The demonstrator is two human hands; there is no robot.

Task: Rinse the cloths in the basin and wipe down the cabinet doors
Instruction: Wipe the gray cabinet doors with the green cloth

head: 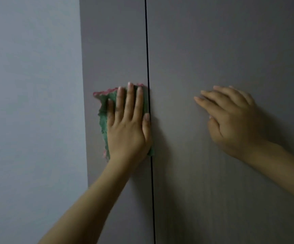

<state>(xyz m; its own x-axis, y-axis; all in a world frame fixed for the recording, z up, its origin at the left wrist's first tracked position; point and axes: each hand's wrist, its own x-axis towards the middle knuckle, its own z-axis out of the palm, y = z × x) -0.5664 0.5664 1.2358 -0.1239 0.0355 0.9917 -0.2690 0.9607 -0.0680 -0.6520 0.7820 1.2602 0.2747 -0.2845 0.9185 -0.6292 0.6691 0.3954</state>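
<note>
A green cloth (104,110) with a pink edge lies flat against the left cabinet door (114,46). My left hand (129,125) presses on it with the fingers spread and pointing up, right beside the dark gap between the doors. My right hand (230,117) rests flat on the right cabinet door (230,41), fingers apart and pointing up-left, with nothing in it. The basin and any other cloth are out of view.
A pale grey wall (31,103) runs down the left side, meeting the left door's outer edge. A thin black vertical gap (149,67) separates the two grey-brown doors. No handles show.
</note>
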